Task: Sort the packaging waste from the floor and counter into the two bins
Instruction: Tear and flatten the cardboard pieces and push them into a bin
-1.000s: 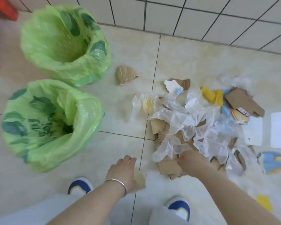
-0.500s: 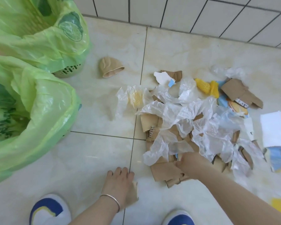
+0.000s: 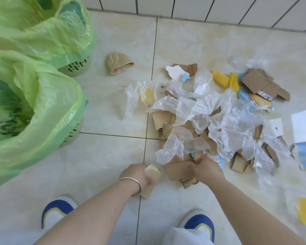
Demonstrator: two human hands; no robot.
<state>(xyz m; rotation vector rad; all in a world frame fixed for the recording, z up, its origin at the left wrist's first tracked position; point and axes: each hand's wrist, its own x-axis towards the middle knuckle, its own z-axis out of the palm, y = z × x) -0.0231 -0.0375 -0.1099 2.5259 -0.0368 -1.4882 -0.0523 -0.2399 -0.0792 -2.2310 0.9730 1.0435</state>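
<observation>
On beige floor tiles (image 3: 193,41), left hand (image 3: 136,174) gripping cardboard scrap (image 3: 153,174), right hand (image 3: 207,169) grasping cardboard piece (image 3: 177,169).

Looks like home kitchen or utility corner: glossy beige tiled floor (image 3: 113,174), white tiled wall (image 3: 219,11) far, bag-lined bins (image 3: 72,68) left.

I see brown cardboard (image 3: 177,169) under my right fingers (image 3: 195,164) and a tan scrap (image 3: 153,174) at my left fingers (image 3: 145,167). Beyond them lie clear whitish plastic (image 3: 193,110), yellow wrappers (image 3: 225,80), and lime-green bin bags (image 3: 42,106) printed dark green.
</observation>
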